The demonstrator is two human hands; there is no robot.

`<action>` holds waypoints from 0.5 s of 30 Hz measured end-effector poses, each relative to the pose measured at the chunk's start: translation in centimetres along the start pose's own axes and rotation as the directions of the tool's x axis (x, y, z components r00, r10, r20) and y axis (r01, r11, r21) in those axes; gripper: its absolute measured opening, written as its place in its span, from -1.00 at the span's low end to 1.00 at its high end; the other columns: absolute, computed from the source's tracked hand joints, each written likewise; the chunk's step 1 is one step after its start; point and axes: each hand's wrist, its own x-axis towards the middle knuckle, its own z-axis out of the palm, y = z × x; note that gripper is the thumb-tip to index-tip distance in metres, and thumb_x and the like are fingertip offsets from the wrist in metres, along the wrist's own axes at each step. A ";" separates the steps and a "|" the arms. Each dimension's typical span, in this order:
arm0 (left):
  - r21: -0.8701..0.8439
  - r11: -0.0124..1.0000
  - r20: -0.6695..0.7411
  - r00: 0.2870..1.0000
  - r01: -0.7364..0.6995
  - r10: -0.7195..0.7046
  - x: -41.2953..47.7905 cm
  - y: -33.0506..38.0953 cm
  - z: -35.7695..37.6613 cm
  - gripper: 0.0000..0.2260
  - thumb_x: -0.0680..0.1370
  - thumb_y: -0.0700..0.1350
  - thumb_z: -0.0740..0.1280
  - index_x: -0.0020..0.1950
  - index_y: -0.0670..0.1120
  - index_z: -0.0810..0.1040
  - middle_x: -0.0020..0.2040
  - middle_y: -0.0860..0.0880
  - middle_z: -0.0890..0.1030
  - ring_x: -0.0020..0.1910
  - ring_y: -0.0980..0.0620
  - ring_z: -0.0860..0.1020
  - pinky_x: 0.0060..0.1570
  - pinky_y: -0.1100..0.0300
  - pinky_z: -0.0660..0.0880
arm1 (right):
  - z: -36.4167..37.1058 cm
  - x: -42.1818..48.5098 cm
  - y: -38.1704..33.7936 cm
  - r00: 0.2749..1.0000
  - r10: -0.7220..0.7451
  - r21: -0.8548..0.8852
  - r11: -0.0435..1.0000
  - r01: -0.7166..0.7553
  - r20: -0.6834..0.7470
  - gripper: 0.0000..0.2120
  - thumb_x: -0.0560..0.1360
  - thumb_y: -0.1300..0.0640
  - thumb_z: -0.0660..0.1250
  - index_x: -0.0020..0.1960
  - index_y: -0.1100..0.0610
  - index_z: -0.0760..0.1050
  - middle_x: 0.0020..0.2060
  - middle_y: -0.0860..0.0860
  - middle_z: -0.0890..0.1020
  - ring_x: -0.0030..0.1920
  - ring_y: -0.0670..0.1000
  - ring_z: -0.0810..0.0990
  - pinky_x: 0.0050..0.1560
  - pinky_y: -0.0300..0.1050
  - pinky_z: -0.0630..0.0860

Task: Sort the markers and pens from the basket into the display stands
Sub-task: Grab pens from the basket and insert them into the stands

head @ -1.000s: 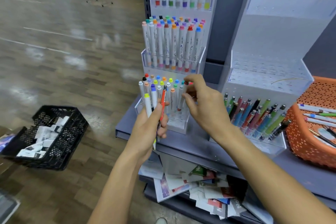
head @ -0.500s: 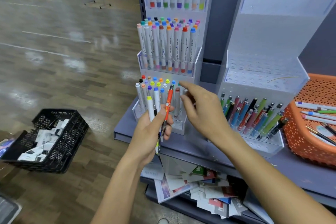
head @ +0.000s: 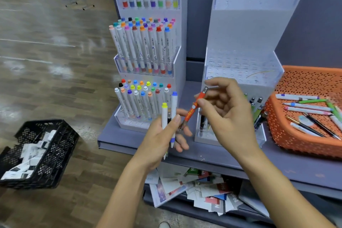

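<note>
My left hand [head: 161,139] grips two white markers, one with a yellow cap [head: 164,114] and one with a blue cap [head: 173,109], plus a dark pen between them. My right hand [head: 224,109] pinches an orange pen [head: 194,108] whose lower end still sits by my left fingers. Both hands hover in front of the tiered marker stand [head: 148,72], packed with coloured-cap markers. To the right stands the pen stand [head: 240,65]; its lower row holds pens, mostly hidden by my right hand. The orange basket [head: 288,135] at far right holds several markers and pens.
The stands and basket sit on a grey shelf [head: 222,155]. Loose papers lie on the shelf below [head: 199,190]. A black crate [head: 37,152] with white packets stands on the wooden floor at left.
My right hand left the marker stand, moved right and took hold of the orange pen held in my left hand. The view shifted slightly right.
</note>
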 end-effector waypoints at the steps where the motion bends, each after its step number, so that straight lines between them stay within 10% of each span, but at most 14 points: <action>1: 0.021 1.000 -0.003 1.000 0.004 -0.004 0.2 -0.1 0.2 -0.80 0.54 0.11 0.21 0.03 0.12 0.58 -0.32 -0.04 0.58 -0.48 0.02 0.51 -0.46 0.22 0.43 | -0.6 0.0 -0.2 0.999 -0.012 0.002 1.000 0.012 -0.047 -0.70 0.43 0.25 0.35 0.05 -0.07 0.42 -0.21 -0.13 0.60 -0.14 -0.11 0.61 -0.13 -0.18 0.58; 10: 0.065 0.996 -0.132 0.990 0.057 -0.048 1.9 -0.5 1.9 -0.82 0.63 -0.04 0.13 0.00 -0.07 0.49 -0.46 0.07 0.34 -0.55 0.15 0.21 -0.56 0.32 0.17 | -4.6 0.1 1.0 0.961 -0.215 -0.290 0.944 0.158 -0.174 -0.76 0.45 0.31 0.35 0.05 0.08 0.44 -0.16 -0.35 0.53 -0.13 -0.24 0.56 -0.14 -0.40 0.47; 15: 0.058 0.996 -0.117 0.992 0.062 -0.055 2.2 -0.4 2.6 -0.82 0.64 -0.06 0.13 -0.05 -0.09 0.46 -0.45 0.03 0.36 -0.57 0.15 0.22 -0.57 0.32 0.15 | -4.1 -0.5 2.7 0.953 -0.300 -0.490 0.839 0.239 -0.048 -0.82 0.43 0.32 0.37 0.04 0.25 0.51 -0.18 -0.13 0.55 -0.18 -0.13 0.55 -0.11 -0.37 0.48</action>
